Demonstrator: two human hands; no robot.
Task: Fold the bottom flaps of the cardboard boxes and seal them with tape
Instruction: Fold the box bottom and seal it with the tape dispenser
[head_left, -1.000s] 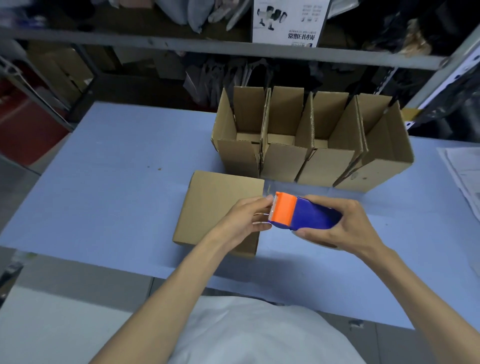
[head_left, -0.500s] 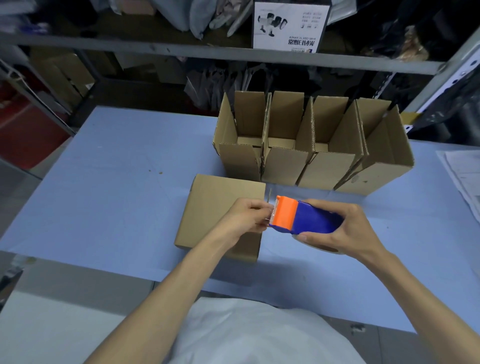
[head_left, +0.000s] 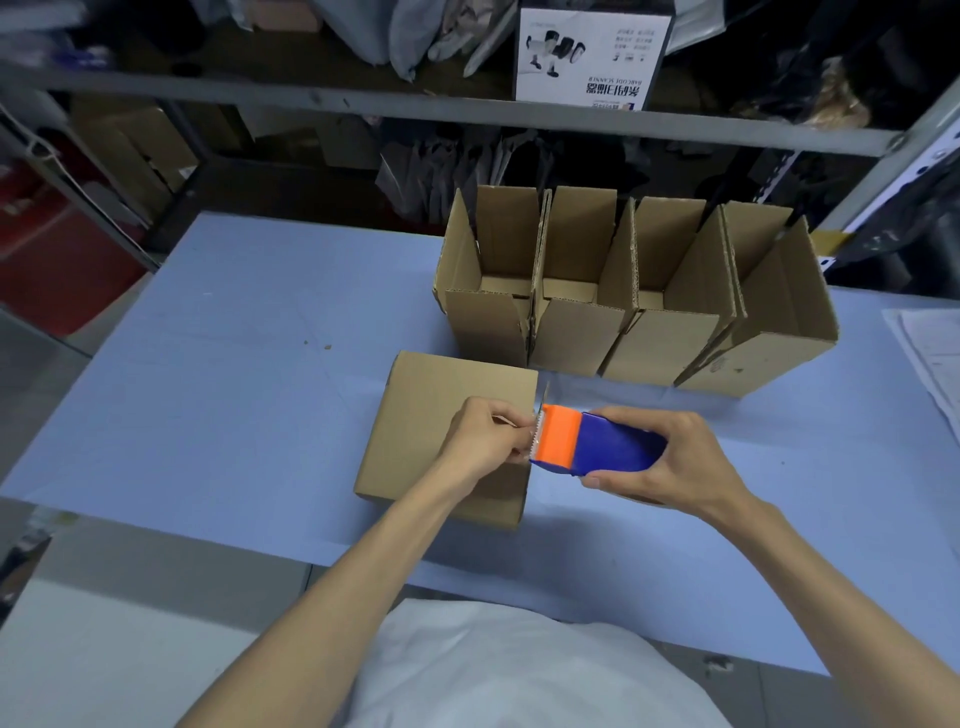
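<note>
Gripping the blue-and-orange tape dispenser (head_left: 613, 449) from its rear, the right hand (head_left: 675, 462) is wrapping its fingers over the blue body and tucking the thumb underneath. It is holding the dispenser in the air with the orange toothed head pointing toward the left hand (head_left: 483, 441). The left hand is sitting right against that head, its fingers curled and pinching the clear tape end (head_left: 544, 397) at the serrated blade; how much tape is drawn out is hard to tell. Directly beneath the left hand, a closed cardboard box (head_left: 441, 410) is lying flat on the blue table (head_left: 234, 364), its right edge running under the gap between the two hands. Just beyond both hands, a row of four open cardboard boxes (head_left: 623, 332) is standing upright, flaps raised, sides touching. Far to the right of the right hand, white papers (head_left: 935, 353) are lying at the table's edge. Well beyond the hands, a metal shelf (head_left: 467, 119) is carrying a white barcode scanner package (head_left: 592, 52).
</note>
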